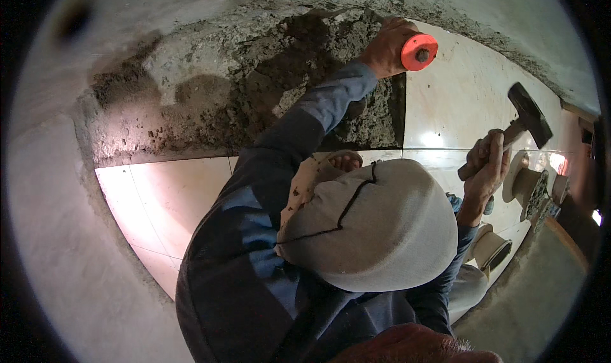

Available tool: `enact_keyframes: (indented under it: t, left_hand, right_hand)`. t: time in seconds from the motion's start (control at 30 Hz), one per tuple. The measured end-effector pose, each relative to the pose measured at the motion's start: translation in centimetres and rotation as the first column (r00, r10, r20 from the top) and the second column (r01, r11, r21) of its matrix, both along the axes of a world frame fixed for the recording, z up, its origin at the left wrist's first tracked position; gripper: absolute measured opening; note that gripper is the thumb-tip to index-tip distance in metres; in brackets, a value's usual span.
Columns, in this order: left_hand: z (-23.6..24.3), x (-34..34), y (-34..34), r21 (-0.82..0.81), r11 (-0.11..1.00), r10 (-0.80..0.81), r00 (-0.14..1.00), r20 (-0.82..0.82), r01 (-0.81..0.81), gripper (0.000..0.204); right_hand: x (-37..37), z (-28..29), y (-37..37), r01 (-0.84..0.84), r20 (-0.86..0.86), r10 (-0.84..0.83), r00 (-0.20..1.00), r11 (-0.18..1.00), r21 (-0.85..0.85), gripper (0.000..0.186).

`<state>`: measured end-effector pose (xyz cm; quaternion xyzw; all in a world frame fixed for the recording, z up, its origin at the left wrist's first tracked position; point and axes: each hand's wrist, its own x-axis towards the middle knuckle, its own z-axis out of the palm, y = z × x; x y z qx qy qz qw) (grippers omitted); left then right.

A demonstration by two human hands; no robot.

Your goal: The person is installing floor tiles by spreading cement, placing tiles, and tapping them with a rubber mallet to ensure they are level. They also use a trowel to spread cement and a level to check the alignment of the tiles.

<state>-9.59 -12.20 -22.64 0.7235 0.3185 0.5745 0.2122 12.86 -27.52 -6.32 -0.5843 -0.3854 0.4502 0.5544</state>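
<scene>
"Beside the pale tile, what has the left hand got?"

"A chisel. The fingers curl round it just behind the orange guard, which partly hides them; the metal end shows through its middle."

"And the tip?"

"Hidden; I can't tell where it touches. The hand is at the border of tile and rough mortar."

"Any lettering?"

"I can make out none on guard or hammer."

"How are the arms?"

"Left reaches far forward across the mortar. Right is bent, the right hand clenched round the hammer's handle, its head well apart from the chisel."
</scene>
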Motion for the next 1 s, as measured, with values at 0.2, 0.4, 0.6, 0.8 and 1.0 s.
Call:
enact_keyframes:
  t: [0.2,0.4,0.6,0.8,1.0]
  left_hand:
    - [-1.6,0.5,-0.3,-0.005,0.998,0.061,0.995,-0.08,-0.061,0.038]
    - [-2.0,0.3,-1.2,-0.03,0.992,0.124,0.991,0.042,-0.123,0.037]
    - [-1.9,-0.7,0.3,-0.209,0.976,0.079,0.992,0.098,-0.057,0.045]
    - [-2.0,-0.8,-0.2,-0.113,0.982,0.151,0.989,0.007,-0.149,0.046]
    - [-3.9,-0.6,0.6,-0.058,0.99,0.128,0.991,-0.028,-0.13,0.043]
  right_hand:
    - [-5.6,0.7,0.2,-0.058,-0.024,0.057,0.998,0.996,-0.072,0.02]
    - [-7.4,2.2,0.2,-0.114,-0.019,0.114,0.993,0.993,-0.033,0.023]
    - [-8.2,1.9,0.1,-0.086,0.0,0.087,0.996,0.993,-0.083,0.023]
    - [-8.5,1.8,0.1,-0.085,0.017,0.087,0.996,0.993,-0.087,0.023]
    - [-8.6,2.5,-0.1,-0.058,0.048,0.062,0.997,0.995,-0.086,0.023]
